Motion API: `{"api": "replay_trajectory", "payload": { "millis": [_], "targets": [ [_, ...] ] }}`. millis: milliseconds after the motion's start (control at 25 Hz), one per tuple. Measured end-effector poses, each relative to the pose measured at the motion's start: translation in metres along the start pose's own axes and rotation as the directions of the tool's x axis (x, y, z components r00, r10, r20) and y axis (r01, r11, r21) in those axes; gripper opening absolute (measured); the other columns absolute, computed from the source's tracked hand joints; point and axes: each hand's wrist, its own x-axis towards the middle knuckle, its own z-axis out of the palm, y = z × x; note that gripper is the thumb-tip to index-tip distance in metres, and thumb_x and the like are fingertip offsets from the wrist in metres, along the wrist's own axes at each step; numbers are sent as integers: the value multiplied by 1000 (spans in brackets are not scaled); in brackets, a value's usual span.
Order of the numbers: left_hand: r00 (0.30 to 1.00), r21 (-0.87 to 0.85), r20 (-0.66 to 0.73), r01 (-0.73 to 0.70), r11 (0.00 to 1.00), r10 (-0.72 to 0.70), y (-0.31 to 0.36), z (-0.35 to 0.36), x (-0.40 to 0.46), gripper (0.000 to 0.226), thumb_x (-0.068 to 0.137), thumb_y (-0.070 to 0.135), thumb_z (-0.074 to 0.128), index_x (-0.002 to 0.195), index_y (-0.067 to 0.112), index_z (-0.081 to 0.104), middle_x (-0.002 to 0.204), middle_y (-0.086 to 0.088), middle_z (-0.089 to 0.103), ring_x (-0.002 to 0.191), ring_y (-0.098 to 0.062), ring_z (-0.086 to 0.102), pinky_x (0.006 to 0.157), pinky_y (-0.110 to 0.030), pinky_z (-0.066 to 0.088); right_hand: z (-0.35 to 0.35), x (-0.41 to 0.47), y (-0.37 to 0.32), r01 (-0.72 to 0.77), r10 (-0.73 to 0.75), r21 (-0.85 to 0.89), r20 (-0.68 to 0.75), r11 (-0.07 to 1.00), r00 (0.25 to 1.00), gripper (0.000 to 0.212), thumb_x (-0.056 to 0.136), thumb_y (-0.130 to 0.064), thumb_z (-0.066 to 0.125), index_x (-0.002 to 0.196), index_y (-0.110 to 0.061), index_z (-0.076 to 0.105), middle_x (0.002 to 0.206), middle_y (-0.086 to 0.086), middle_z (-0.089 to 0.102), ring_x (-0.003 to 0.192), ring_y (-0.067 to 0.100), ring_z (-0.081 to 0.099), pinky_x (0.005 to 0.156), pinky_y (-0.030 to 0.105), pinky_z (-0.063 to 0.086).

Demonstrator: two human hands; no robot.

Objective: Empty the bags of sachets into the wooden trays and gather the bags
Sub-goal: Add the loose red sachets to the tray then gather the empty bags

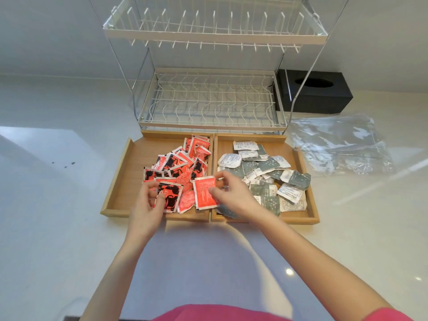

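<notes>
Two shallow wooden trays sit side by side at frame centre on the pale surface (pixel 58 205): the left tray (pixel 120 177) holds red foil sachets (pixel 185 163), the right tray (pixel 303 158) grey-and-white sachets (pixel 266 167). Behind them stands a white wire dish rack (pixel 208 100); a black tissue box (pixel 324 93) sits at upper right, with clear plastic bags (pixel 340 144) in front of it.

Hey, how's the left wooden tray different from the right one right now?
The left tray holds red-and-black sachets; the right tray holds grey and white sachets. The left tray's contents sit piled toward its right half, leaving bare wood at left, while the right tray's cover most of its floor. Both are matching wooden trays, side by side.
</notes>
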Motion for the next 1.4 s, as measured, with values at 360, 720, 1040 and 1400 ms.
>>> {"api": "replay_trajectory", "payload": {
  "millis": [360,720,1040,1400],
  "targets": [
    [997,231,-1,-69,970,71,-13,0,21,8,87,10,53,94,7,51,82,-8,55,75,-24,50,63,-24,28,31,21,-12,120,-132,-490,9,863,991,30,87,-17,50,116,-9,53,107,12,64,98,28,57,82,35,43],
    [999,321,-20,-41,946,50,-9,-5,14,36,83,13,57,118,6,49,100,-6,56,95,-25,56,80,-31,41,29,13,-6,208,-222,-547,40,811,974,43,87,-20,52,128,-9,46,124,10,55,116,26,49,97,37,40],
    [947,536,120,-316,783,299,32,28,-12,47,89,20,46,134,11,39,139,-12,46,130,-29,40,105,-46,35,-32,-19,16,287,-373,-620,-11,730,928,59,87,-24,53,141,-16,31,148,4,36,139,19,29,113,35,20],
    [877,588,390,-472,657,282,100,139,-52,59,92,39,36,144,20,15,155,-9,18,143,-25,13,116,-42,12,-142,-61,66,139,-269,-667,-96,732,958,65,89,-33,50,145,-22,19,156,-2,19,145,15,8,116,35,1]
  ]
}}
